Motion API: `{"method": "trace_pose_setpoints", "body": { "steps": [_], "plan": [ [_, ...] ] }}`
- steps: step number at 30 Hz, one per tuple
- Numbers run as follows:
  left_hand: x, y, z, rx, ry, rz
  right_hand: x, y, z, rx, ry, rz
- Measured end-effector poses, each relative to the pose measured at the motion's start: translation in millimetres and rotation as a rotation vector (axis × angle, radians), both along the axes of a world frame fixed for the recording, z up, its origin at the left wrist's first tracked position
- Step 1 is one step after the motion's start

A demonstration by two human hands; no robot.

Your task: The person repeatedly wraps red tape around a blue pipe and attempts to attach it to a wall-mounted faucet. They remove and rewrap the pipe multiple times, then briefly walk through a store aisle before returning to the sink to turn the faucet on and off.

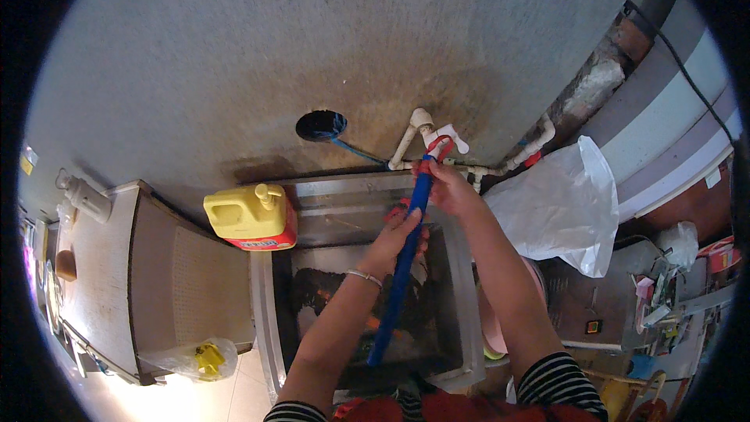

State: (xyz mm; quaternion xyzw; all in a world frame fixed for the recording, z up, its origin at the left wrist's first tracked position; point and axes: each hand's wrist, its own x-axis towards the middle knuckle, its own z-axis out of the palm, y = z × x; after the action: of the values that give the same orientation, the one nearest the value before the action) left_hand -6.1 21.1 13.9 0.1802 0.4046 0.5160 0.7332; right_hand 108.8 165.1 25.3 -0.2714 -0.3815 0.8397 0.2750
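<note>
Now, the blue tube (397,289) slants over the sink (462,289), its upper end just past twelve o'clock near the white tap (431,137), its free end just past six. Both hands are closed on it: the left hand (400,233) wraps around the upper half, the right hand (447,185) pinches the top; whether tube meets tap, I cannot tell. It is probably light, flexible, not fragile, perhaps slippery if wet, so a firm hold close to the upper end seems best.
</note>
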Motion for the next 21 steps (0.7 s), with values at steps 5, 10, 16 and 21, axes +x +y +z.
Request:
{"method": "trace_pose_setpoints", "body": {
  "steps": [5, 10, 16, 21],
  "plan": [
    [-1.0, 12.7, 8.5, 0.088, 0.051, 0.051, 6.0, 4.0, -7.0, 0.210, -0.300, -0.146],
    [3.9, 26.8, 3.4, 0.020, -0.266, 0.096, 3.2, 4.2, 2.8, 0.484, -0.389, -0.138],
    [-3.4, 73.3, -13.5, 0.133, -0.325, 0.337, -8.8, -11.2, 14.6, 0.548, -0.452, -0.452],
    [2.4, 90.8, -13.8, 0.217, -0.180, 0.594, -12.7, -14.7, 17.1, 0.475, -0.419, -0.544]
  ]
}}
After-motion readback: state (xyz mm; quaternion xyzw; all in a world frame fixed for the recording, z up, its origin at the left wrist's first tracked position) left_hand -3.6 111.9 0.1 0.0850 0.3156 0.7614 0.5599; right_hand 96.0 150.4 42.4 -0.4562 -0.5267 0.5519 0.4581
